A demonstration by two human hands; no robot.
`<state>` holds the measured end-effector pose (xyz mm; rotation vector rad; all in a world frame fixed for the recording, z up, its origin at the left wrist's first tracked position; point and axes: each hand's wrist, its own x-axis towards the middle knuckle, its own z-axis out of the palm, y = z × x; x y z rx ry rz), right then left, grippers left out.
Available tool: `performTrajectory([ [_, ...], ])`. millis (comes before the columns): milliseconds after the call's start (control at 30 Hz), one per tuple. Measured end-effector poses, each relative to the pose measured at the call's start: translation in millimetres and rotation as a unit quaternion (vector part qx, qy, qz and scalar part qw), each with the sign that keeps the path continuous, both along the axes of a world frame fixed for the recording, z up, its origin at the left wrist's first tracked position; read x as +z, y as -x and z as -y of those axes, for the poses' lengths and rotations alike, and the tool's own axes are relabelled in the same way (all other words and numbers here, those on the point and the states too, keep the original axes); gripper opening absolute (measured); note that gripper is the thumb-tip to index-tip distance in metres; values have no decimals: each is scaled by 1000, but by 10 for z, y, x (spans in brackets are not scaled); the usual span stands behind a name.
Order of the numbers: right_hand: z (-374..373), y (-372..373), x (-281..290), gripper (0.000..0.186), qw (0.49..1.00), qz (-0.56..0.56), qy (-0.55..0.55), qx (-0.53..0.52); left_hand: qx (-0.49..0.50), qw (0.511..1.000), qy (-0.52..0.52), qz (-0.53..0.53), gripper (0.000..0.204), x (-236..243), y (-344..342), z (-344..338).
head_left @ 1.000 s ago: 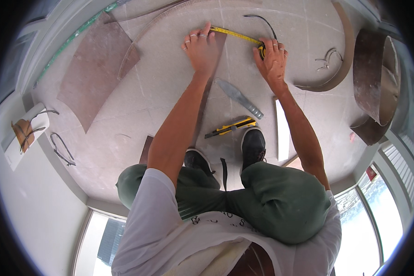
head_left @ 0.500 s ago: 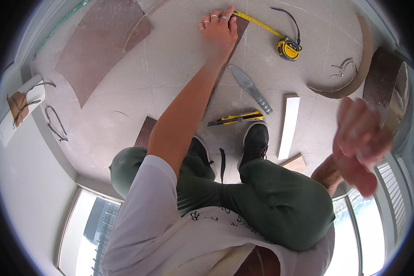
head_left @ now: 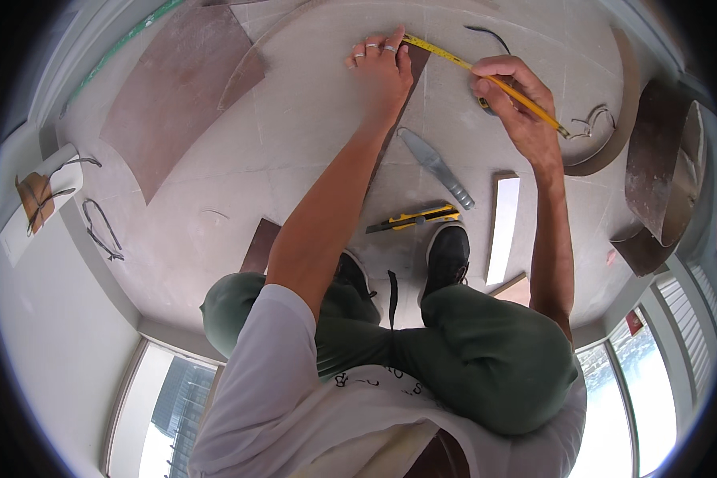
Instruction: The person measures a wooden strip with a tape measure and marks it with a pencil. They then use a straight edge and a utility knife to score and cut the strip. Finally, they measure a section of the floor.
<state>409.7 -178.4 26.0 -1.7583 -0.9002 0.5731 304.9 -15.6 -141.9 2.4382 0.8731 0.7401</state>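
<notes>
My left hand, with rings on several fingers, presses at the far end of a narrow dark brown strip on the floor. Its index finger and thumb hold down the end of a yellow tape measure blade. The blade runs out to the right. My right hand is closed around a yellow pencil above the tape measure's case, which is mostly hidden behind the fingers. Between my arms lie a grey putty knife and a yellow-and-black utility knife, close to my shoes.
A white strip lies beside my right forearm. On the left is a large brown sheet; curled brown sheet pieces stand at the right. A wrapped bundle and a dark cord loop are by the left wall.
My right hand has swung from the lower right up and inward over the tape measure's case, and the pencil now shows in it. My left hand stays at the blade's end.
</notes>
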Motion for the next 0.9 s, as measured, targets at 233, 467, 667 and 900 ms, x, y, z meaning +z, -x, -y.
performTrajectory([
  [233,-293,64,-1156,16,993,27,33,-113,14,1000,-24,4,34,-46,24,-50],
  [467,-292,62,-1247,17,995,45,11,-89,12,999,-30,-5,34,-25,33,-44],
  [667,-330,85,-1275,19,995,44,16,-88,13,1000,-28,-3,35,-33,30,-47],
  [900,-313,95,-1227,16,992,105,38,-64,8,1000,-25,-12,34,-16,35,-38],
])
